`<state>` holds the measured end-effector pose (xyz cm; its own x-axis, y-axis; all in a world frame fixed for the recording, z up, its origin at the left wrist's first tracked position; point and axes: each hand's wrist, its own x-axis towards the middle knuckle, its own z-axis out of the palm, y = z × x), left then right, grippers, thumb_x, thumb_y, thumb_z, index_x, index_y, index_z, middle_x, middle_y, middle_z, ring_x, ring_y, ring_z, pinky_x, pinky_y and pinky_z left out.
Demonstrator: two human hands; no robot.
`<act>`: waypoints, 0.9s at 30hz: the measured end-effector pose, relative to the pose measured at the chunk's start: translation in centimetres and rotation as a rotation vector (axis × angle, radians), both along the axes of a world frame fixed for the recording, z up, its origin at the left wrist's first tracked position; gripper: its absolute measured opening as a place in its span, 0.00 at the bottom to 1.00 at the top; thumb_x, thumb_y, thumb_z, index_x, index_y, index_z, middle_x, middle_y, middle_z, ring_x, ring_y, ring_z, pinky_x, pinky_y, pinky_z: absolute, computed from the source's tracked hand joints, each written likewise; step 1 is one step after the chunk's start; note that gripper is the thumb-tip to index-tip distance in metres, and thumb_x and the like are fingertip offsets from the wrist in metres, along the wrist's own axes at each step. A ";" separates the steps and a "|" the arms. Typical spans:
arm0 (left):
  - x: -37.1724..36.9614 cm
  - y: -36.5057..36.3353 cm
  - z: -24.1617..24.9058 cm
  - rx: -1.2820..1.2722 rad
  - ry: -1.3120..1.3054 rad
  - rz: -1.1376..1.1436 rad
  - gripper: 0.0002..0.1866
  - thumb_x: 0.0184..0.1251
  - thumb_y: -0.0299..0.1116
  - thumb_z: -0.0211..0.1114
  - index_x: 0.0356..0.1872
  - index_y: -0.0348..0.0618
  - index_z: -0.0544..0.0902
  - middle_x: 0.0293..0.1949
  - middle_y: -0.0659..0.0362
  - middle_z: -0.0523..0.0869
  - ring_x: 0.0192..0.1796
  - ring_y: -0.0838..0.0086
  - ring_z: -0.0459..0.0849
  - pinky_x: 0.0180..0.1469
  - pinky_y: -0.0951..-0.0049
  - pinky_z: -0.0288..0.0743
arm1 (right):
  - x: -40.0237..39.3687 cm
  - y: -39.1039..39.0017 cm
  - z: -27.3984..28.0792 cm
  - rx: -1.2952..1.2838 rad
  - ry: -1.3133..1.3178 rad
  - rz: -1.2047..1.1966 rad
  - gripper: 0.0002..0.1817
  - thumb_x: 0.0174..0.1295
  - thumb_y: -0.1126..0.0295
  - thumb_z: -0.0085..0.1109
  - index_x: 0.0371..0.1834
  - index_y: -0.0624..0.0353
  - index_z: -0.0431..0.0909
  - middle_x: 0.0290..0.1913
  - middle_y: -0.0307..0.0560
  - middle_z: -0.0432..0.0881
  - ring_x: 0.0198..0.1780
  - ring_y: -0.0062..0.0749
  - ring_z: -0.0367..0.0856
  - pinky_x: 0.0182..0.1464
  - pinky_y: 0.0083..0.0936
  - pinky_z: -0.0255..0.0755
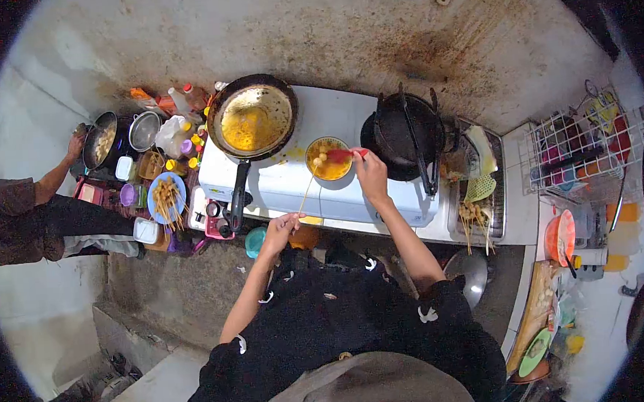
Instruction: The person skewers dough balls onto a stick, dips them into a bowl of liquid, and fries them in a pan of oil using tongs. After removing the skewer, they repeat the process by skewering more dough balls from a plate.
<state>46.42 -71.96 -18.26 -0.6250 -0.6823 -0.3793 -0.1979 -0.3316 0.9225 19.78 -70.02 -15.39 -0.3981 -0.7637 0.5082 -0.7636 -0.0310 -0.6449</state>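
Observation:
My left hand (pixel 280 234) pinches the lower end of a thin wooden skewer (pixel 306 194). Pale round balls (pixel 323 159) on its upper end lie in a bowl (pixel 310 171) of yellow liquid that looks like beaten egg. With my right hand (pixel 371 175) I grip a red spatula (pixel 340 156), its head over the bowl beside the balls. The bowl stands on the white stove top, between a frying pan (pixel 236 156) with yellow residue inside and a dark pot (pixel 396 150).
Several filled skewers lie on a blue plate (pixel 180 192) at left and more skewers (pixel 474 215) on a rack tray at right. A wire basket (pixel 578 160) stands far right. At far left, another person's hand (pixel 77 139) is by a smaller pan (pixel 95 160).

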 end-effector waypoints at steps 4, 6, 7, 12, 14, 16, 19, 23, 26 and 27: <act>-0.5 -0.2 1.1 -0.016 0.015 0.012 0.19 0.68 0.41 0.52 0.44 0.33 0.79 0.21 0.70 0.71 0.25 0.86 0.65 0.29 0.85 0.58 | -0.3 0.1 -0.6 0.192 -0.244 -0.158 0.10 0.62 0.67 0.48 0.33 0.61 0.77 0.28 0.49 0.81 0.31 0.41 0.80 0.34 0.31 0.71; -0.8 -0.2 1.2 -0.028 0.029 0.019 0.18 0.68 0.39 0.52 0.44 0.33 0.78 0.21 0.70 0.70 0.24 0.86 0.65 0.28 0.84 0.58 | -1.0 0.3 -0.9 0.233 -0.333 -0.197 0.11 0.62 0.66 0.47 0.32 0.60 0.77 0.25 0.49 0.80 0.29 0.40 0.80 0.33 0.31 0.70; -0.9 -0.2 1.1 -0.029 0.030 0.018 0.18 0.68 0.39 0.52 0.44 0.33 0.78 0.21 0.70 0.70 0.24 0.86 0.65 0.28 0.84 0.58 | -1.2 0.4 -0.9 0.192 -0.338 -0.232 0.11 0.63 0.65 0.47 0.32 0.60 0.77 0.23 0.47 0.80 0.27 0.38 0.79 0.31 0.30 0.70; -0.9 0.1 0.2 -0.049 0.018 -0.033 0.17 0.68 0.39 0.51 0.45 0.35 0.79 0.22 0.71 0.68 0.24 0.87 0.62 0.26 0.86 0.54 | -1.8 0.7 0.3 0.115 -0.505 -0.288 0.13 0.64 0.64 0.46 0.33 0.60 0.78 0.21 0.42 0.78 0.21 0.26 0.75 0.27 0.26 0.67; -1.0 0.2 0.2 -0.039 0.017 -0.041 0.17 0.68 0.39 0.51 0.45 0.35 0.79 0.22 0.71 0.68 0.24 0.87 0.62 0.26 0.86 0.54 | -1.1 0.6 0.9 0.105 -0.491 -0.262 0.13 0.64 0.64 0.46 0.34 0.60 0.78 0.21 0.42 0.79 0.21 0.26 0.75 0.27 0.25 0.67; -1.1 0.1 0.4 -0.031 0.016 -0.047 0.17 0.68 0.39 0.51 0.45 0.35 0.79 0.22 0.71 0.68 0.25 0.87 0.62 0.27 0.86 0.54 | 0.0 0.6 2.3 0.091 -0.465 -0.172 0.13 0.64 0.65 0.47 0.38 0.62 0.78 0.25 0.45 0.81 0.26 0.28 0.79 0.31 0.23 0.69; -1.0 0.0 0.9 -0.024 0.030 -0.064 0.16 0.68 0.38 0.51 0.45 0.36 0.79 0.23 0.71 0.68 0.26 0.87 0.63 0.28 0.86 0.55 | 0.7 0.1 1.9 -0.060 -0.382 -0.123 0.11 0.64 0.67 0.47 0.39 0.62 0.77 0.30 0.47 0.81 0.31 0.30 0.81 0.35 0.23 0.71; -0.5 0.2 0.7 0.040 0.005 -0.059 0.18 0.68 0.40 0.50 0.45 0.36 0.79 0.22 0.71 0.67 0.26 0.85 0.63 0.29 0.85 0.56 | 0.9 0.3 1.8 -0.028 -0.315 -0.141 0.09 0.62 0.70 0.49 0.38 0.62 0.78 0.36 0.49 0.81 0.34 0.34 0.82 0.38 0.25 0.72; -0.1 0.2 0.9 0.017 -0.007 -0.069 0.19 0.68 0.42 0.50 0.46 0.35 0.78 0.21 0.70 0.66 0.26 0.85 0.63 0.29 0.84 0.57 | 0.6 0.1 0.6 -0.075 -0.179 -0.093 0.09 0.61 0.71 0.49 0.37 0.62 0.78 0.36 0.50 0.81 0.34 0.36 0.82 0.38 0.26 0.72; 0.0 0.2 1.0 0.001 -0.007 -0.080 0.20 0.68 0.42 0.50 0.47 0.35 0.77 0.21 0.70 0.66 0.26 0.84 0.63 0.30 0.83 0.57 | 0.5 0.0 0.1 -0.075 -0.180 -0.093 0.09 0.61 0.71 0.49 0.37 0.62 0.78 0.36 0.50 0.81 0.34 0.36 0.82 0.38 0.26 0.72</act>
